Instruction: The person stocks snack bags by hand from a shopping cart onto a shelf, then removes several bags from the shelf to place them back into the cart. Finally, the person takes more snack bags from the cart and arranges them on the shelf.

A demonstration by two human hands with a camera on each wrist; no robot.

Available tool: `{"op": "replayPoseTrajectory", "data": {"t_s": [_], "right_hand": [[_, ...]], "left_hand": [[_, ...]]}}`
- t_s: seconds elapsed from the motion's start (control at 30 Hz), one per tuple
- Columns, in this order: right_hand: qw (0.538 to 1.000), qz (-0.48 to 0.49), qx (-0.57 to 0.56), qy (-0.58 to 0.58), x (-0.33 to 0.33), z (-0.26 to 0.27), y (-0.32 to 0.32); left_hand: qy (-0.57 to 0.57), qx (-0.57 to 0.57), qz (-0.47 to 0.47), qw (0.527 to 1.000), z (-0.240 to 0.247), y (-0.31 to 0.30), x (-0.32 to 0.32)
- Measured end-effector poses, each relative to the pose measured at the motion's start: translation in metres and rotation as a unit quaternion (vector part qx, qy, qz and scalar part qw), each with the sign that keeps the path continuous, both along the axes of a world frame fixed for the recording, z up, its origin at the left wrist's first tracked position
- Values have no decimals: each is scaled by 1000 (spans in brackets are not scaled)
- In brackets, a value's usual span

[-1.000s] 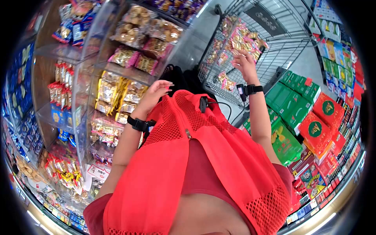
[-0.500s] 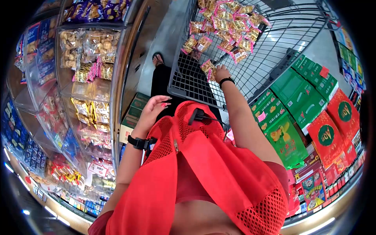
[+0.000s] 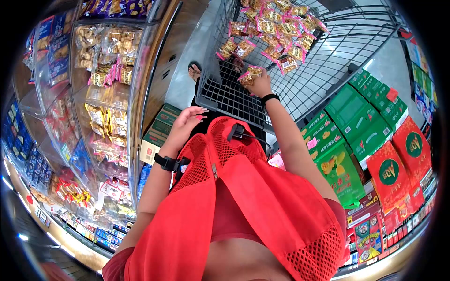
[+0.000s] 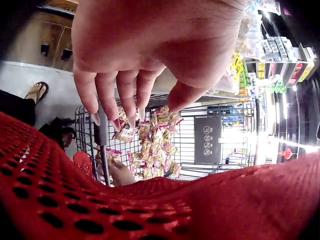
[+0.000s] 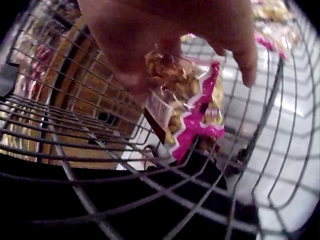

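My right hand (image 3: 261, 85) reaches down inside a wire shopping cart (image 3: 328, 77) and grips a clear snack bag (image 5: 182, 95) with pink zigzag ends. In the right wrist view the thumb and fingers come round its upper part, and its printed label and nutty filling show. A pile of similar snack bags (image 3: 276, 35) lies in the cart, beyond that hand. My left hand (image 3: 186, 122) hangs in front of the red mesh vest (image 3: 197, 173), holding nothing. Its fingers (image 4: 105, 92) extend loosely, overlapping the cart's handle bar in the left wrist view.
Clear-fronted shelves (image 3: 103, 100) of bagged snacks stand on the left. Green cartons (image 3: 354, 117) and red gift boxes (image 3: 386, 171) are stacked on the right, close to my right arm. A sandaled foot (image 3: 194, 70) shows on the floor between shelves and cart.
My right hand has lowered into the cart, taken hold of a snack bag at the near side, then shifted slightly up. The view has swung round; the left hand stays near the vest.
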State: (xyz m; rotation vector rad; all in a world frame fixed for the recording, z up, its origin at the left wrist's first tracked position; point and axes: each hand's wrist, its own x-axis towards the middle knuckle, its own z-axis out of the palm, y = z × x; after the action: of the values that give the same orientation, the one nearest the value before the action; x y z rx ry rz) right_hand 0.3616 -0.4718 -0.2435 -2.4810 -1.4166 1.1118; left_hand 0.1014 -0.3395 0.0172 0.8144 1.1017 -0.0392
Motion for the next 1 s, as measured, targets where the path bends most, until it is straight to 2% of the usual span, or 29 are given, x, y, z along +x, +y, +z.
{"op": "replayPoseTrajectory", "data": {"t_s": [0.03, 0.07, 0.13, 0.2, 0.3, 0.33, 0.43, 0.5, 0.57, 0.67, 0.73, 0.77, 0.83, 0.9, 1.0], "right_hand": [[999, -22, 25, 0, -5, -7, 3], [995, -68, -18, 65, -5, -15, 6], [990, -139, -9, 37, -20, -30, 8], [988, -152, -16, -19, -32, -41, 14], [965, -244, -23, 91, -23, -44, 26], [943, -301, -12, 140, -20, -42, 27], [979, -192, -69, -1, -7, -28, 32], [995, -101, -25, 4, -1, -6, 36], [998, -29, 49, 4, -8, -23, 37], [995, 76, -2, 65, -33, -60, 56], [988, -15, -31, 148, -57, -64, 57], [980, -64, -43, 184, -70, -63, 58], [996, -25, -10, 80, -81, -51, 68], [998, -25, 16, 62, -74, 0, 78], [983, -76, 164, -20, -62, 102, 86]], "left_hand": [[5, -1, 3, 1000, -3, -2, -1], [12, -1, 8, 1000, -5, -4, -3], [8, 5, 12, 1000, -4, -6, -7], [-2, 20, 6, 1000, 2, -2, -8], [-9, 30, 36, 999, 7, 1, -11], [-5, 37, 28, 999, 12, 3, -11], [-17, 59, 11, 998, 23, 13, -7], [-50, 73, 14, 996, 21, 14, -11], [-87, 82, 13, 993, 6, 12, -26], [-72, 52, -10, 996, -6, 16, -45], [-34, 31, -28, 999, -11, 16, -59], [-54, 24, -24, 998, -12, 17, -66], [-35, 24, -21, 999, -3, 22, -74], [-31, 46, -29, 998, 7, 32, -80], [-45, 81, -32, 995, 16, 52, -84]]}}
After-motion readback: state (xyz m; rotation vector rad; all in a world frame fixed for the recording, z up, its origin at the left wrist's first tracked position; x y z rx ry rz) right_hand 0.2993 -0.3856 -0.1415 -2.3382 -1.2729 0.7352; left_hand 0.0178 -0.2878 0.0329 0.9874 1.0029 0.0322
